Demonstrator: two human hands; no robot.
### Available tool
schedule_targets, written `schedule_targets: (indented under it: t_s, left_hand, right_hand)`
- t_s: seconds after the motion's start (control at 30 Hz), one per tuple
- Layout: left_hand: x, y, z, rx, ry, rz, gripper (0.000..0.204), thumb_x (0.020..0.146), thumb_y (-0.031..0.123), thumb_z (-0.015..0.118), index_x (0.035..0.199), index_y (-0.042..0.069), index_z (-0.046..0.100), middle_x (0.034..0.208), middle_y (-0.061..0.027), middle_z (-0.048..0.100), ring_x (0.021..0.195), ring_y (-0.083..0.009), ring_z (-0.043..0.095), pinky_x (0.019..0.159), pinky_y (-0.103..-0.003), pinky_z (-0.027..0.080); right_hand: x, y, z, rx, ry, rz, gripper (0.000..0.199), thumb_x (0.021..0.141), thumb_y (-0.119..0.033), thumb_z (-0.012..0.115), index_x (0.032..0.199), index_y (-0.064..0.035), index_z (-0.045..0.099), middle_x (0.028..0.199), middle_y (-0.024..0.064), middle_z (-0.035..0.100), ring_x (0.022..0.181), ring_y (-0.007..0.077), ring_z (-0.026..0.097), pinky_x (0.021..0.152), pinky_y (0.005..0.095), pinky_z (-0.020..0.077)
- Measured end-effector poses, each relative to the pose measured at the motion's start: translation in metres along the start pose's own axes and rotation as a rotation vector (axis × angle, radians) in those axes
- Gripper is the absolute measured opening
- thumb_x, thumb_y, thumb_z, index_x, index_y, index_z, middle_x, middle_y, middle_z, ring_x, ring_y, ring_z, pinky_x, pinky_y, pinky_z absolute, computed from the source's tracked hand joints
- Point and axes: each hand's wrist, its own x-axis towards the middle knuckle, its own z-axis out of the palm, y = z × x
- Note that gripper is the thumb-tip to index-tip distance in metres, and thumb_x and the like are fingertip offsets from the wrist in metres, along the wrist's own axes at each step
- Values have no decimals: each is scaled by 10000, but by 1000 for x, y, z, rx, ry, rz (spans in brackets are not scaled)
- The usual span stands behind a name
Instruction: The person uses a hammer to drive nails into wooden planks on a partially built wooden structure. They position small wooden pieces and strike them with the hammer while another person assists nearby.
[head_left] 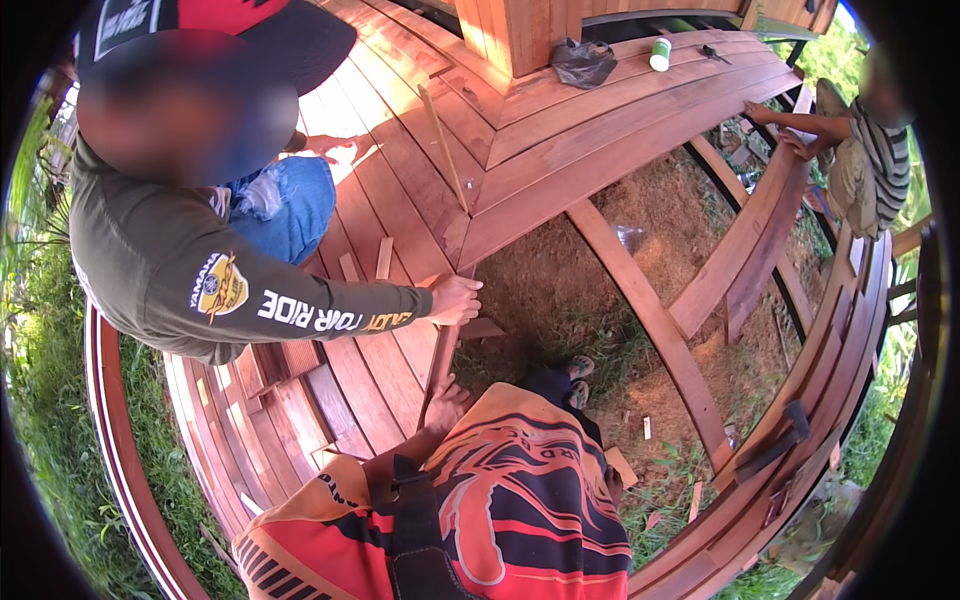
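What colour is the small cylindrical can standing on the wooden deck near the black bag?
Green with a white top: the small cylindrical can on the reddish-brown wooden deck, beside the crumpled black bag; head view.

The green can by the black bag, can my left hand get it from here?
Probably not. The left hand is down on the plank, and the can sits far across the deck, past open ground.

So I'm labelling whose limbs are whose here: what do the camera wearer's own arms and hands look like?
Only one own arm shows, apparently the left. Its sleeve is orange jersey fabric with red and black stripes and black lettering, matching the big graphic on the torso. The left hand is bare, with no glove. A black strap crosses the jersey. The olive long sleeve belongs to a co-worker.
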Motion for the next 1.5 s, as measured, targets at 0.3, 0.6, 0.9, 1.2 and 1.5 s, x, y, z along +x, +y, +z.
schedule_targets:
  t_s: [0.3, 0.6, 0.9, 1.2, 1.5]
  left_hand:
    - [86, 26, -61, -779, 155, -386, 199, 944, 257, 629, 965, 63, 669, 857, -126, 633, 820, -283, 635, 803, -406, 518]
    - [335, -27, 20, -2152, 644, -1391, 1022, 859, 793, 546, 1493, 18, 338, 1432, -218, 504, 1243, -325, 556, 990, -423, 474]
    - [383, -58, 16, -2552, 1270, -1136, 751, 919, 603, 632, 1491, 186, 381, 1492, -108, 488, 1365, -397, 474, 1107, -591, 430]
    - [379, -58, -4, -2613, 1189, -1098, 752, 929, 586, 617, 1468, 114, 386, 1481, -134, 479, 1367, -391, 466, 1112, -597, 441]
    - [383, -64, -3, -2599, 1163, -1138, 745, 936, 595, 603, 1467, 122, 379, 1453, -137, 502, 1330, -401, 502, 1086, -600, 465]
  right_hand:
    - [7, -1, -1, -59, 0, -41, 476, 1014, -407, 478, 1028, 54, 597, 804, 179, 575, 706, 267, 523, 653, 415, 423]
    - [18, -78, -19, -116, -78, -192, 465, 1019, -394, 456, 983, 50, 588, 775, 200, 558, 681, 275, 496, 631, 418, 402]
    - [20, -12, -32, -429, -77, -84, 576, 984, -416, 514, 1298, 58, 603, 1249, 347, 615, 1215, 468, 580, 1009, 486, 455]
    - [17, -95, -75, -170, -100, 49, 595, 994, -367, 602, 1408, 48, 497, 1175, 183, 683, 972, 217, 676, 694, 317, 529]
    - [11, -77, -106, -284, -120, 14, 597, 994, -351, 580, 1414, 64, 493, 1288, 227, 637, 1085, 293, 659, 817, 358, 543]
